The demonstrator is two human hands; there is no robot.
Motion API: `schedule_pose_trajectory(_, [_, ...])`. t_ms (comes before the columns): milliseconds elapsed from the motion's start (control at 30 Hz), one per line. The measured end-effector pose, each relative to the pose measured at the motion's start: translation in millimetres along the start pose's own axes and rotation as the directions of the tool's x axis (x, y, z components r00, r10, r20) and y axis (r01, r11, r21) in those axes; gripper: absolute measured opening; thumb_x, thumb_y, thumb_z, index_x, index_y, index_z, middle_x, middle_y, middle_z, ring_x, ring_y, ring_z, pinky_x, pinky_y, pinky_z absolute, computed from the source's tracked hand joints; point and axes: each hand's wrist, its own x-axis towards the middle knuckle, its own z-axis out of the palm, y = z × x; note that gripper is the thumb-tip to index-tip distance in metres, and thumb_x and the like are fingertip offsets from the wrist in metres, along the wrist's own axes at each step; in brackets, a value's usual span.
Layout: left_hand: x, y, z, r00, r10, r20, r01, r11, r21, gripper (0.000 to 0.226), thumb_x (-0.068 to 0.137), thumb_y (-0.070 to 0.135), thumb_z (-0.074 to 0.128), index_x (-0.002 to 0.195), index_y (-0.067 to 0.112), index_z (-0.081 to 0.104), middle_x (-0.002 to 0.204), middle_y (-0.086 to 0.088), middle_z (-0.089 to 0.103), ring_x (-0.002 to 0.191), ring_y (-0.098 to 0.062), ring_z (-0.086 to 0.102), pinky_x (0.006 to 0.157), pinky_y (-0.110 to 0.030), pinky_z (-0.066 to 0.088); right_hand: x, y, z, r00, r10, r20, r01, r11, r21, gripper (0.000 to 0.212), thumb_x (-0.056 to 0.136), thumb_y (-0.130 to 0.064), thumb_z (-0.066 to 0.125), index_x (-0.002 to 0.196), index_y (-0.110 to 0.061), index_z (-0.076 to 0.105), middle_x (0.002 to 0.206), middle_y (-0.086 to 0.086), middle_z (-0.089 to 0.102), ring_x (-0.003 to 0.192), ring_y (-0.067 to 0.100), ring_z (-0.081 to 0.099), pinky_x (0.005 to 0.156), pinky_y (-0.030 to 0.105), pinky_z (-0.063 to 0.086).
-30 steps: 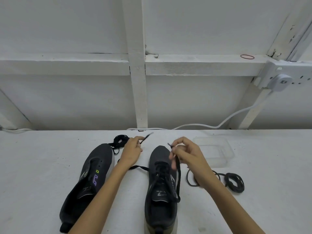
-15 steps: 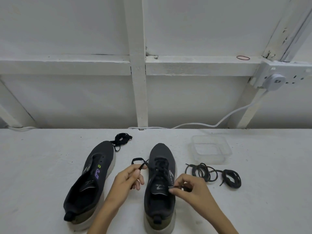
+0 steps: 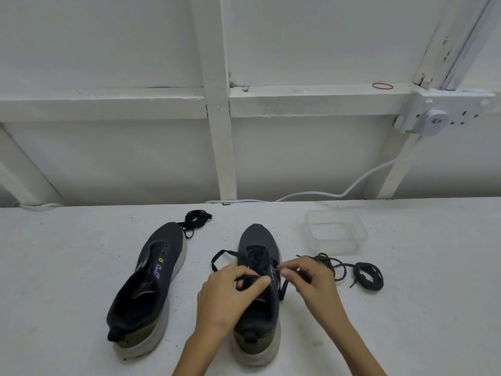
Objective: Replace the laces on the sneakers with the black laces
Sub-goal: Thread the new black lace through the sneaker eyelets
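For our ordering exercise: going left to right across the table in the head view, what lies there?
Left sneaker → lace bundle → right sneaker → clear tub → coiled lace.

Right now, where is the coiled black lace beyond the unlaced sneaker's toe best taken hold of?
Probably pinch the coiled black lace across its bunched middle, from above on its right: it lies flat, and the unlaced sneaker crowds its near-left side.
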Motion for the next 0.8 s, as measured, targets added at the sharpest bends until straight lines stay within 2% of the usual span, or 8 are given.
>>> schedule_pose_trajectory(100, [1,9,6,1.000,0.025,-0.001,-0.025,0.997,0.067,0.024,0.072,0.067,0.066,0.083,0.045,0.070,0.075,0.020,0.055,0.077,0.002,0.055,0.061,-0.018,0.036,-8,4,3,0.999,-0.024,0.036,0.025,0.999,-0.038,0.017,0.083,-0.008,0.075,0.085,-0.025,0.079,0.079,-0.016,0.070,0.083,0.009,0.065,0.070,0.013,0.045])
schedule_pose_trajectory(233, [8,-2,11,0.999,-0.019,0.049,0.024,0.994,-0.108,0.007,0.075,0.046,0.077,0.079,0.042,0.072,0.072,0.025,0.059,0.073,0.004,0.055,0.063,-0.015,0.039,-11,6,5,0.998,-0.043,0.035,0.045,0.997,-0.062,0.017,0.083,-0.008,0.075,0.085,-0.024,0.079,0.080,-0.015,0.069,0.080,0.008,0.064,0.068,0.011,0.043])
schedule_pose_trajectory(367, [12,-10,13,0.992,-0.042,0.123,0.076,0.957,-0.280,0.008,0.075,0.032,0.081,0.080,0.036,0.077,0.067,0.028,0.058,0.065,0.002,0.053,0.068,-0.017,0.042,-11,1,5,0.996,-0.072,0.051,0.076,0.993,-0.093,0.019,0.083,-0.008,0.074,0.082,-0.027,0.077,0.075,-0.014,0.067,0.075,0.008,0.063,0.065,0.010,0.043])
schedule_pose_trajectory(467, [13,-11,15,0.988,-0.050,0.147,0.100,0.928,-0.359,0.013,0.068,0.040,0.078,0.081,0.036,0.078,0.068,0.025,0.061,0.064,0.003,0.052,0.071,-0.021,0.045,-11,-4,4,0.993,-0.083,0.088,0.094,0.987,-0.134,0.017,0.085,-0.009,0.073,0.081,-0.025,0.077,0.074,-0.012,0.065,0.076,0.008,0.061,0.065,0.011,0.043])
schedule_pose_trajectory(567, [13,-12,16,0.985,-0.054,0.162,0.113,0.917,-0.383,0.009,0.072,0.034,0.080,0.080,0.037,0.078,0.073,0.019,0.065,0.066,0.000,0.054,0.073,-0.024,0.048,-10,-8,3,0.989,-0.083,0.122,0.109,0.969,-0.222,0.014,0.086,-0.012,0.070,0.080,-0.023,0.075,0.074,-0.014,0.061,0.078,0.006,0.059,0.066,0.011,0.042])
schedule_pose_trajectory(700, [11,-11,16,0.987,-0.054,0.153,0.112,0.909,-0.400,0.031,0.054,0.058,0.070,0.079,0.041,0.076,0.077,0.016,0.068,0.071,-0.005,0.059,0.078,-0.030,0.052,-6,-16,3,0.983,-0.062,0.175,0.120,0.931,-0.345,0.012,0.088,-0.018,0.065,0.080,-0.022,0.072,0.074,-0.013,0.057,0.080,0.008,0.056,0.065,0.012,0.040])
schedule_pose_trajectory(733, [11,-11,16,0.988,-0.053,0.148,0.109,0.910,-0.401,0.031,0.053,0.059,0.069,0.078,0.042,0.076,0.076,0.016,0.067,0.069,-0.004,0.058,0.077,-0.030,0.052,-5,-18,4,0.982,-0.056,0.179,0.120,0.923,-0.367,0.012,0.088,-0.020,0.064,0.080,-0.022,0.071,0.074,-0.013,0.057,0.077,0.008,0.056,0.064,0.013,0.040])
schedule_pose_trajectory(800, [10,-10,16,0.988,-0.052,0.143,0.105,0.914,-0.393,0.016,0.063,0.049,0.077,0.078,0.042,0.076,0.072,0.017,0.066,0.065,0.000,0.054,0.073,-0.026,0.050,-2,-21,5,0.983,-0.042,0.180,0.113,0.908,-0.403,0.012,0.089,-0.023,0.063,0.079,-0.022,0.070,0.075,-0.010,0.057,0.070,0.008,0.055,0.063,0.014,0.039])
